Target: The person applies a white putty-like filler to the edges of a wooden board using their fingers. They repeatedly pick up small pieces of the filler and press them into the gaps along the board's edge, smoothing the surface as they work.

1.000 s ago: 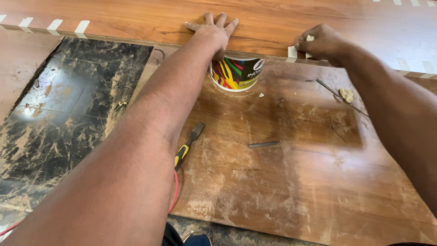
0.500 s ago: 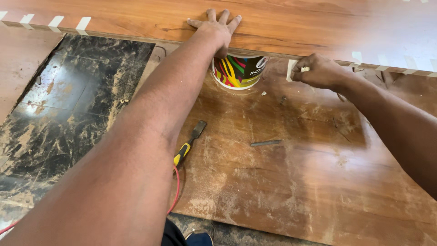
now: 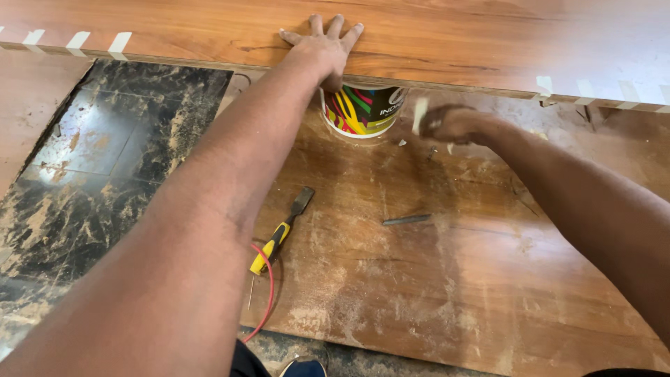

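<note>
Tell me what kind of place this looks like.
Likely a carpentry or furniture-fitting work site. Sawdust covers a wooden board laid on dark marble flooring, a yellow-handled chisel lies on it, and the left hand presses a wood panel with pale strips along its edge.

A dark marble-patterned floor (image 3: 105, 167) of black tiles with pale veins shows at the left, dusted with sawdust and catching a soft glare of light. A wide brown wooden sheet (image 3: 447, 293) lies flat over it to the right, scuffed and powdered with sawdust. Along the far edge runs a glossy reddish wood panel (image 3: 453, 35), its near edge marked by pale tape strips (image 3: 77, 42).
</note>
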